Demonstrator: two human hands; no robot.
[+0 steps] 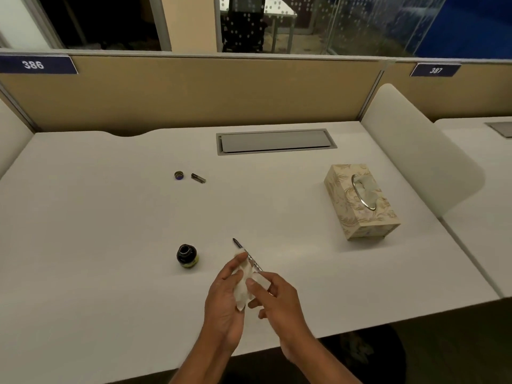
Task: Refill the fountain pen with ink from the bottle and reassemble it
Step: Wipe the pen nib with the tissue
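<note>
Over the near middle of the white desk (pixel 110 217), my left hand (pixel 227 297) holds a crumpled white tissue (pixel 243 284) wrapped around the fountain pen's front section (pixel 249 256). Its dark nib points up and away to the left. My right hand (pixel 277 297) pinches the pen's rear end, with some tissue under the thumb. The open ink bottle (pixel 187 255), dark and round, stands on the desk just left of my hands. Far back left lie the bottle's cap (pixel 179 175) and a short dark pen part (pixel 198 178), side by side.
A patterned tissue box (pixel 360 200) stands to the right, a tissue poking from its ringed slot. A grey cable hatch (pixel 274 141) is set into the back of the desk. Tan partition panels rise behind; a white divider (pixel 421 151) stands at the right edge.
</note>
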